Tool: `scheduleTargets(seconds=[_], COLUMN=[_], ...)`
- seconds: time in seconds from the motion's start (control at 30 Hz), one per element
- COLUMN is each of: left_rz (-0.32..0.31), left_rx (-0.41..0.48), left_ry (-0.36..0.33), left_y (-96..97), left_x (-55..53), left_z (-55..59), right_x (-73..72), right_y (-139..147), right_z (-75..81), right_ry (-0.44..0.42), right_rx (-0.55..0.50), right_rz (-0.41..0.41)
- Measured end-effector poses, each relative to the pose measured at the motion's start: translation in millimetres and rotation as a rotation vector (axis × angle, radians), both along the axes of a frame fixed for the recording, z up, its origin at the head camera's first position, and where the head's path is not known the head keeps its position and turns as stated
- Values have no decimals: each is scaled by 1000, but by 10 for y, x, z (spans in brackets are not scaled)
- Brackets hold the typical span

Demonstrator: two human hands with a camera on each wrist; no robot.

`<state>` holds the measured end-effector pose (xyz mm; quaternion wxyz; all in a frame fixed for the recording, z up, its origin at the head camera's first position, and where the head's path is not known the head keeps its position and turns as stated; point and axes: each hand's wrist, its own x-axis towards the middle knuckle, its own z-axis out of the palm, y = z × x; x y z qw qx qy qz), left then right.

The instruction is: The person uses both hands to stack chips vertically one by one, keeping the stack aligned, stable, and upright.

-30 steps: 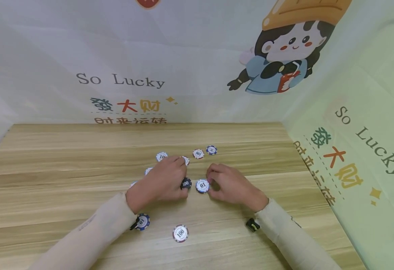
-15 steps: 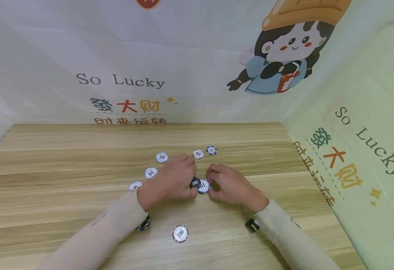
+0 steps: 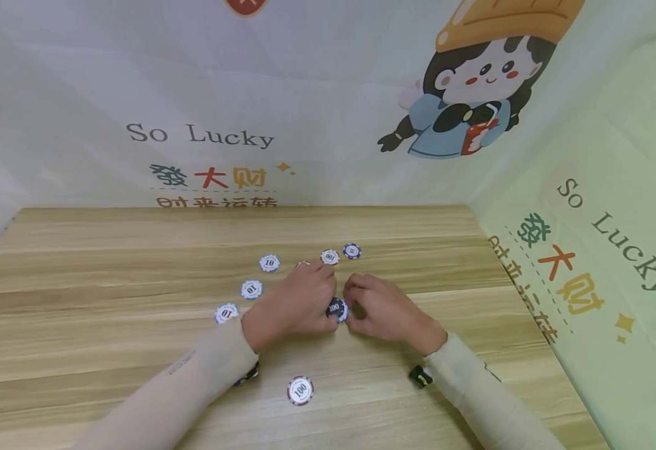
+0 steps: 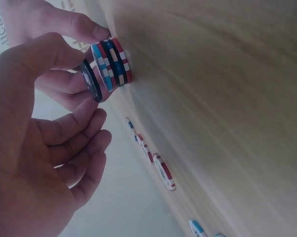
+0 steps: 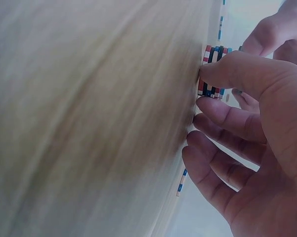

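My left hand [image 3: 300, 300] pinches a black poker chip [image 3: 335, 307] marked 100 between thumb and fingertip. In the left wrist view this black chip [image 4: 91, 81] is tilted, just above a short stack of poker chips [image 4: 113, 61]. Red, dark, blue and light-blue edges show in the stack [image 5: 217, 90] in the right wrist view. On the table my right hand [image 3: 390, 306] steadies the stack, thumb on one side and a finger on the other. Its other fingers curve loosely beside it. From the head, the black chip covers most of the stack.
Loose chips lie in an arc behind: light-blue chips [image 3: 252, 289] at left, a red-edged 100 chip [image 3: 330, 257] and a blue chip [image 3: 352, 251] at the back. Another 100 chip [image 3: 300, 390] lies in front. My left sleeve partly hides a blue chip [image 3: 243, 379].
My left hand has carried the black chip rightward until it overlaps the stack. My right hand stays in place. The light-blue chips at left have come into fuller view.
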<state>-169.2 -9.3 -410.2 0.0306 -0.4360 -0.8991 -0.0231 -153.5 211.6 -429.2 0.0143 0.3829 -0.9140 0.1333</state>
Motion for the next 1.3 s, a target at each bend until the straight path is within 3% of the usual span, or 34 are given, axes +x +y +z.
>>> scheduleTargets(seconds=[0.3,1.1,1.3], left_rz=[-13,1,36], left_rx=[12,-14,3], left_ry=[35,16,-46], left_y=[50,69,-10], left_x=[-4,-26,-24], left_z=[-21,-82,-41], right_x=[-7,-10,-7], right_y=[11,8,6], right_z=[-14,-17,-12], right_ry=[7,6,-20], right_rx=[7,13,19], right_rz=[3,-2,-19])
